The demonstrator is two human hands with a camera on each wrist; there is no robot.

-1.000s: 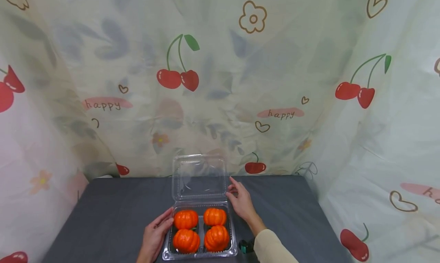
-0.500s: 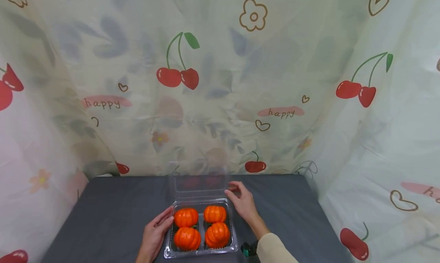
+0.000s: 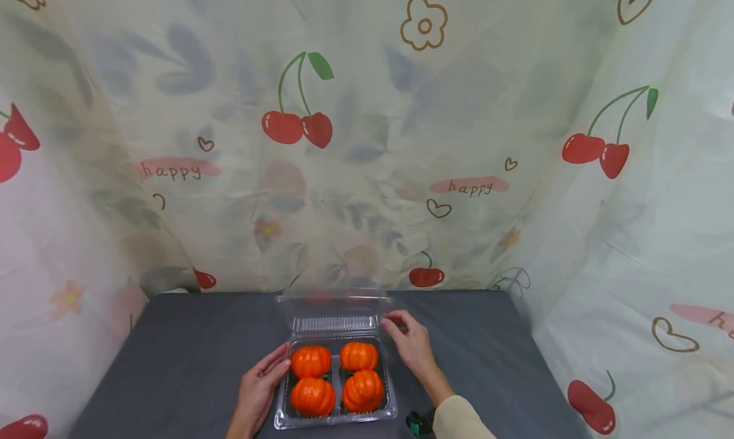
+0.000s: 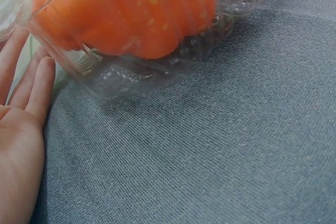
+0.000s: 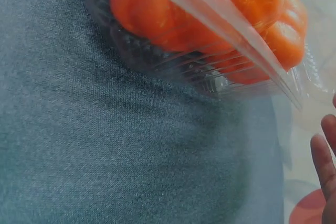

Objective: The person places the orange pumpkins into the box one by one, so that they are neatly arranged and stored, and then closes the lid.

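A clear plastic clamshell box (image 3: 336, 421) lies on the dark cloth with several small orange pumpkins (image 3: 312, 397) in its base. Its hinged lid (image 3: 335, 308) stands up at the back and leans forward, partly blurred. My left hand (image 3: 259, 388) rests its extended fingers against the box's left side near the back corner. In the left wrist view those fingers (image 4: 41, 85) lie along the clear wall. At the lid's right edge, my right hand (image 3: 411, 343) has its thumb and index finger around the edge, while its other fingers (image 5: 323, 156) stand apart from the plastic.
The dark grey cloth (image 3: 201, 350) covers the table up to the back. A curtain (image 3: 367, 203) printed with cherries and hearts surrounds it. A small black and green object (image 3: 417, 423) shows by the right sleeve (image 3: 461, 420).
The lid has swung forward and down from nearly upright. My right hand has moved slightly nearer with it, fingers more bent. The left hand and base have hardly moved.
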